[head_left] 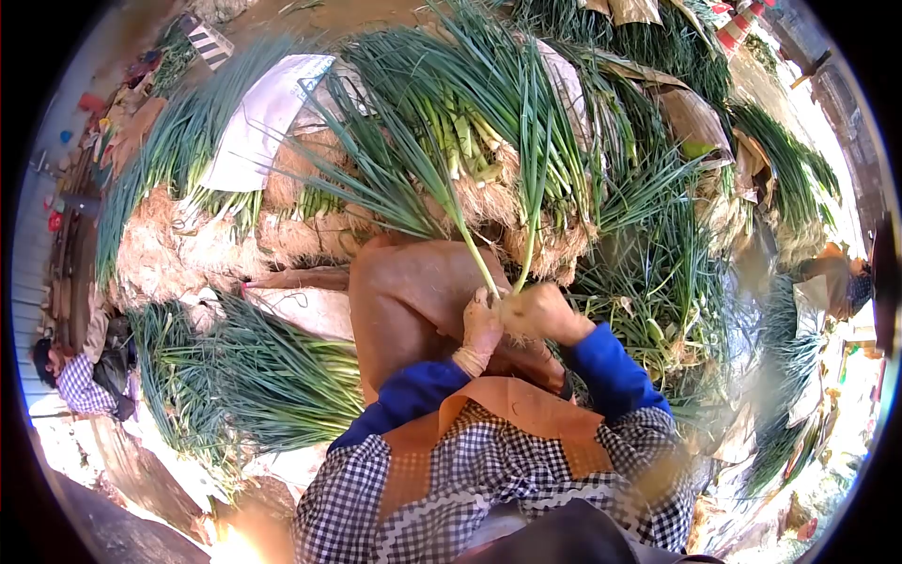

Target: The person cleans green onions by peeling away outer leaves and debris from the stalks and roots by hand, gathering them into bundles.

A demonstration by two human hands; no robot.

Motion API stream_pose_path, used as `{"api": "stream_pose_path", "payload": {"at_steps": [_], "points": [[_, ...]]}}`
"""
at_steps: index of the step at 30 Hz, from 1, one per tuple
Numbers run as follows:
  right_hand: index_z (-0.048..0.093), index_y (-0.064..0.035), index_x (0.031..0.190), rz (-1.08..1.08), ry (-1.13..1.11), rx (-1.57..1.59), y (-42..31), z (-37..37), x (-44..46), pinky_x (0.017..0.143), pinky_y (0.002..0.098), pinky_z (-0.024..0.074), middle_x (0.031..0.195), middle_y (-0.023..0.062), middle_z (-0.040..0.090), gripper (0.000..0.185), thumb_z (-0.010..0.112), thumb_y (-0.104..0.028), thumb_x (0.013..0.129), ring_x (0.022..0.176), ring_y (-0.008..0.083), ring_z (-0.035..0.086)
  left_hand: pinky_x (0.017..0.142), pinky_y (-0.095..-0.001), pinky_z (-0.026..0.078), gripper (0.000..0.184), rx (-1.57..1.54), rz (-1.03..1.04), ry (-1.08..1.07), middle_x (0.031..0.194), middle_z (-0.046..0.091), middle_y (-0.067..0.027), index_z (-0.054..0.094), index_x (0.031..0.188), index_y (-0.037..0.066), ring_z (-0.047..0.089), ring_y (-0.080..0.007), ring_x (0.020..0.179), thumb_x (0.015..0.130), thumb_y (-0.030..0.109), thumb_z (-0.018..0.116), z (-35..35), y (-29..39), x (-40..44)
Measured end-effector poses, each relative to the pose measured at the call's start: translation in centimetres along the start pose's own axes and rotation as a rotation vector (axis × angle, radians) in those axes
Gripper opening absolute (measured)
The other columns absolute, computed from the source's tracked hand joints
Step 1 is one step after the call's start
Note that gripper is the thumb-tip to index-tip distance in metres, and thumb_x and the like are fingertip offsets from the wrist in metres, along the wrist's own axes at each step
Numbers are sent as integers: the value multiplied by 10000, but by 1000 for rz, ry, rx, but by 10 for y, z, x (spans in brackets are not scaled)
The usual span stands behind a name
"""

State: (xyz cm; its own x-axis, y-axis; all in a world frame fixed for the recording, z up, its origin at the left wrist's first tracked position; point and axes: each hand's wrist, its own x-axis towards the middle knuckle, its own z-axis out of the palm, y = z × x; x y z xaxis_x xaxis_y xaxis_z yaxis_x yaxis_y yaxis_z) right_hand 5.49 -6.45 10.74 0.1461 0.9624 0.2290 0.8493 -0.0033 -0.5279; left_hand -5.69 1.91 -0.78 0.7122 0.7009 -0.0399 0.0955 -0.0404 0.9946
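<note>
Close together above my lap, both hands are closed at the lower ends of two pale green onion stalks [481,261]. My left hand [480,324], in a light glove, pinches the stalks near their base. My right hand [542,313] is wrapped round the same root end, its fingers partly hidden. Long green leaves fan out from the stalks, away from me. Whether the two stalks belong to one plant cannot be made out. Just beyond lies a big heap of green onions [460,141] with tan, hairy roots [489,202] facing me.
More green onions [282,376] lie at my left, and loose leaves [658,320] pile up at my right. A white sack [268,122] covers part of the left heap. Another person [86,381] sits at far left. A striped cone [739,26] stands at the far right back.
</note>
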Motion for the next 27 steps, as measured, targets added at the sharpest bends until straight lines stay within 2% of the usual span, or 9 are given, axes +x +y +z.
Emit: {"api": "stream_pose_path", "payload": {"at_steps": [5,7,11,16,18,21,23,25,27], "points": [[641,-89,945,888,-118,753,33,-78,-35,503,229,499,681,59,643,240,647,-277,796,556,142,613,716,-247,471,232,-646,-342,-190,898,566,-58,467,1084,-8,547,-116,795,864,39,524,-11,22,5],[615,-95,1013,832,-222,-343,96,-48,-45,645,275,531,810,41,659,332,645,-347,799,718,146,632,743,-255,467,217,-688,-369,-249,936,550,-76,458,1085,-1,554,-169,794,872,12,494,-20,31,7],[334,-46,1351,537,216,207,112,-19,8,901,284,417,1103,136,588,737,665,-369,778,1050,193,538,753,-274,487,232,-801,-496,-377,952,557,-86,472,1108,-9,568,-163,820,876,15,480,-29,53,8],[561,-29,1025,361,140,91,147,2,48,700,289,523,873,109,608,214,538,-177,873,806,161,601,567,-243,499,293,-1012,-625,-582,850,550,-75,464,1184,-10,542,-131,640,902,72,461,-58,78,12],[567,-61,941,637,284,180,184,-35,13,605,283,517,745,65,568,141,494,-171,890,681,119,576,532,-204,483,336,-1145,-520,-618,811,576,-61,423,1235,10,538,-123,573,912,100,443,-87,113,10],[593,-61,892,935,1014,707,230,-82,-63,550,298,462,784,73,603,299,521,-343,827,594,164,536,463,-179,466,339,-1531,0,-873,825,617,-66,398,1236,42,565,-107,523,919,151,453,-130,126,29],[613,-65,850,1271,574,-795,216,-81,-97,618,337,473,805,117,640,369,497,-416,843,681,245,603,393,-176,442,271,-1528,418,-1090,788,627,-50,432,1155,70,557,-85,484,920,199,473,-153,157,49],[626,-62,868,1257,314,-499,181,-80,-84,641,353,485,857,134,647,428,476,-463,853,769,278,632,359,-186,434,118,-1294,517,-1010,683,611,-36,470,946,110,549,-80,458,920,225,481,-161,181,60],[639,-72,894,975,130,-368,175,-41,-60,671,363,492,833,124,651,469,469,-506,840,779,264,633,412,-202,470,145,-1145,84,-532,629,546,-1,478,773,111,514,-97,452,910,158,486,-148,166,58]]}}
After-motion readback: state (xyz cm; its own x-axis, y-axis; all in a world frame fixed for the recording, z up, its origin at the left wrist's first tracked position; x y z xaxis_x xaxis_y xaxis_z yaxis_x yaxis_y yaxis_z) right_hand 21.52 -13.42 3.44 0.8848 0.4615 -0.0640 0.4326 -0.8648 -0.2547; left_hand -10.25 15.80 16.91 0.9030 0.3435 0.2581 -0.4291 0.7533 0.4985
